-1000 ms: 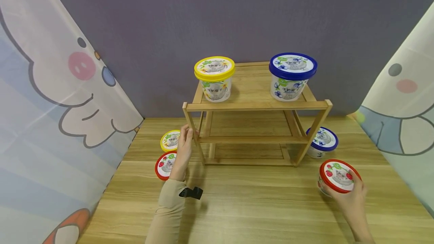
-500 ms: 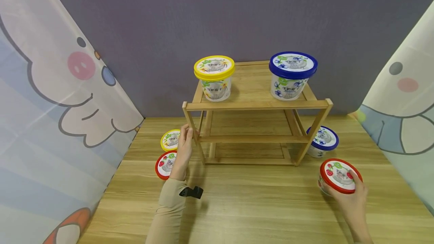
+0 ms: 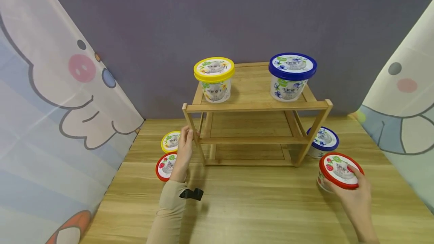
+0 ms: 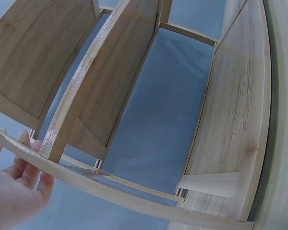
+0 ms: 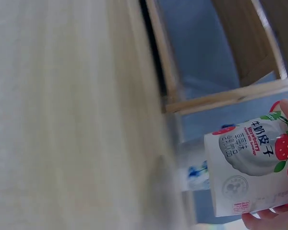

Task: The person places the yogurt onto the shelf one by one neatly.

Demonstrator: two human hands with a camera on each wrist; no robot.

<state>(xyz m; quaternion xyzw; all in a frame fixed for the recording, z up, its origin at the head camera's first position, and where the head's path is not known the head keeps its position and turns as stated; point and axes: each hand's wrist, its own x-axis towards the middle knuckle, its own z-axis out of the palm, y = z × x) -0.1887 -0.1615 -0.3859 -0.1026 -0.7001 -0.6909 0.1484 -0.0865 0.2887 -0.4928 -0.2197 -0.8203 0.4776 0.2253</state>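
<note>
A light wooden three-tier rack (image 3: pixel 251 105) stands on the table. My left hand (image 3: pixel 184 150) grips its left front post; in the left wrist view the fingers (image 4: pixel 26 167) show against that post. To the right of the rack, my right hand (image 3: pixel 356 195) holds a white tub with a red lid (image 3: pixel 340 170), fingers and thumb on either side. Strawberries are printed on the tub's wall (image 5: pixel 254 165) in the right wrist view. Behind it is a blue-lidded tub (image 3: pixel 323 139). A red-lidded tub (image 3: pixel 166 166) is partly hidden by my left wrist.
On the rack's top tier stand a yellow-lidded tub (image 3: pixel 214 80) at left and another blue-lidded tub (image 3: pixel 292 76) at right. A second yellow-lidded tub (image 3: pixel 170 141) is left of the rack. A grey wall (image 3: pixel 217 14) is behind; printed curtains (image 3: pixel 51 86) flank the table (image 3: pixel 237 206).
My right hand and the red-lidded tub have shifted slightly upward in the head view, and the tub is tilted a little differently. My left hand stays on the post.
</note>
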